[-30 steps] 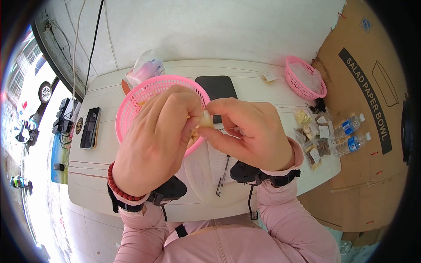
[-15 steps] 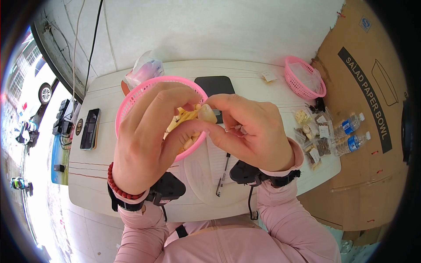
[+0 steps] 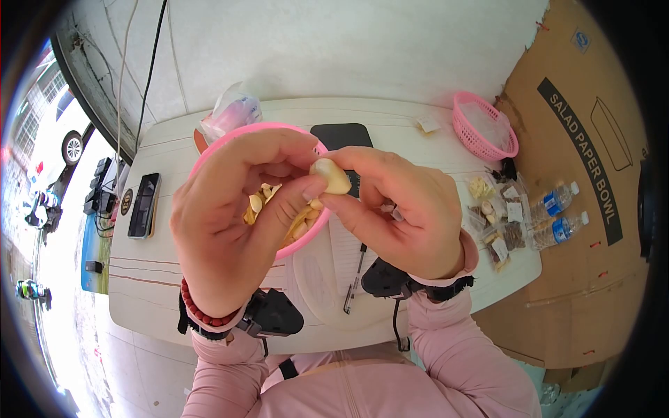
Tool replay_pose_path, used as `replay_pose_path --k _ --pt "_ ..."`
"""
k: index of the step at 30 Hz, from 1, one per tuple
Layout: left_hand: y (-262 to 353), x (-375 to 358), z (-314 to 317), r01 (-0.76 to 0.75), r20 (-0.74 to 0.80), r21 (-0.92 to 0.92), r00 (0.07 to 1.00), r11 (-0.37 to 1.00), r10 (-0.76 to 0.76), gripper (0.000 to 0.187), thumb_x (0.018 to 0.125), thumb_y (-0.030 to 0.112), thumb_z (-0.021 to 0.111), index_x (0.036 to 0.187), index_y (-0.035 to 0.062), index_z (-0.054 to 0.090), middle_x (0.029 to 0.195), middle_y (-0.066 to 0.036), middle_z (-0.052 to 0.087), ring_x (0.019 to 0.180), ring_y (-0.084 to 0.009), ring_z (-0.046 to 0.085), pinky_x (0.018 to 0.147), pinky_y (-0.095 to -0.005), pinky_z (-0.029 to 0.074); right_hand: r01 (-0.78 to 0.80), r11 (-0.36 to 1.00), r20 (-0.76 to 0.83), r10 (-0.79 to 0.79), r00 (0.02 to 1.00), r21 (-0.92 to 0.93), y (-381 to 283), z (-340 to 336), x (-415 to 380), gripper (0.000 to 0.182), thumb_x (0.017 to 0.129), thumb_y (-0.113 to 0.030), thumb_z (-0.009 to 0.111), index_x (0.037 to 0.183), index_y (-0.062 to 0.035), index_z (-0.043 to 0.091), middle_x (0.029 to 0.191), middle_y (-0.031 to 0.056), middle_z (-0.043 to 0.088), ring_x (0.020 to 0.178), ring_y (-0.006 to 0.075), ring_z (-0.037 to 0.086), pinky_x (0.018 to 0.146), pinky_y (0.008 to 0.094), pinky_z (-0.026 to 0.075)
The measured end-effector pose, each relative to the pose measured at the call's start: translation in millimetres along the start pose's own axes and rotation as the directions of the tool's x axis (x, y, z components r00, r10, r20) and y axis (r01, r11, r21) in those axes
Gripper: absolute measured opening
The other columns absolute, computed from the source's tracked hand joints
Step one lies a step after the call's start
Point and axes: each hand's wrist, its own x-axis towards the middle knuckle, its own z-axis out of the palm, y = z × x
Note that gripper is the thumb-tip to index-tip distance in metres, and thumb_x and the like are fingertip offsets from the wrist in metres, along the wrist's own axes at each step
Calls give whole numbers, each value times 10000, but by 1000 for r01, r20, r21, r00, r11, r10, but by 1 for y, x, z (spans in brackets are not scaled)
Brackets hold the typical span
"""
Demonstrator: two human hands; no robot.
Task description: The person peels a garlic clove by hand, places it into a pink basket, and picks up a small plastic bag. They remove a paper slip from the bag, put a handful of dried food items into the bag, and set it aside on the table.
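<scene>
My left hand (image 3: 226, 212) and my right hand (image 3: 401, 209) meet above a pink plastic basket (image 3: 301, 247). Between their thumbs and forefingers they pinch a smooth, cream-coloured lump (image 3: 333, 177), whose exact kind I cannot make out. Small whitish bits (image 3: 391, 210) show inside the curled fingers of my right hand. Yellowish flat pieces (image 3: 256, 203) and paler chunks lie in the basket, partly hidden behind my left hand.
A black flat device (image 3: 343, 135) lies behind my hands, a pen (image 3: 354, 282) in front on paper. At left is a phone (image 3: 143, 205); a plastic bag (image 3: 232, 111) sits behind. To the right are a second pink basket (image 3: 481, 136), packets (image 3: 514, 211) and two bottles (image 3: 555, 200).
My left hand has rolled and its thumb has risen along the lump. The lump has turned and shows more of its surface. My right hand has barely shifted.
</scene>
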Motion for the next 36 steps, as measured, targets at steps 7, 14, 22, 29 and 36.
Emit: replay_pose_path --k 7,14,22,29,36 --pt "3 -1 1 35 -43 -100 998 994 -40 255 800 -83 642 1032 -64 536 954 -111 627 860 -131 615 784 -235 492 45 999 13 -44 999 -28 1 -3 2 307 766 -83 713 1024 11 577 604 73 555 442 190 497 402 283 360" --pt "3 -3 -4 19 -12 26 1000 999 -19 238 792 -89 648 1002 -58 540 958 -117 620 885 -144 612 803 -248 490 43 999 0 -43 999 -6 0 -3 2 314 765 -96 721 1025 8 579 582 59 533 437 174 485 401 274 347" --pt "4 -3 -2 -32 -31 83 999 996 34 210 767 -124 640 953 -57 569 961 -128 619 925 -180 600 829 -280 484 48 999 -6 -48 999 -9 1 -3 2 317 758 -105 735 1011 5 579 539 41 487 415 157 456 387 267 329" --pt "1 -3 -3 -94 -2 114 996 989 95 209 758 -122 647 939 -49 571 952 -130 620 913 -181 595 839 -282 465 53 998 -9 -53 999 -31 1 -3 1 312 755 -109 737 1000 5 582 541 40 486 415 153 452 387 266 327" --pt "6 -1 -1 -6 -51 68 999 998 9 187 761 -109 649 916 -49 563 968 -137 610 911 -180 586 833 -281 459 52 998 -11 -53 999 -26 0 -3 1 313 754 -109 736 999 7 580 544 36 489 413 154 444 383 266 324"
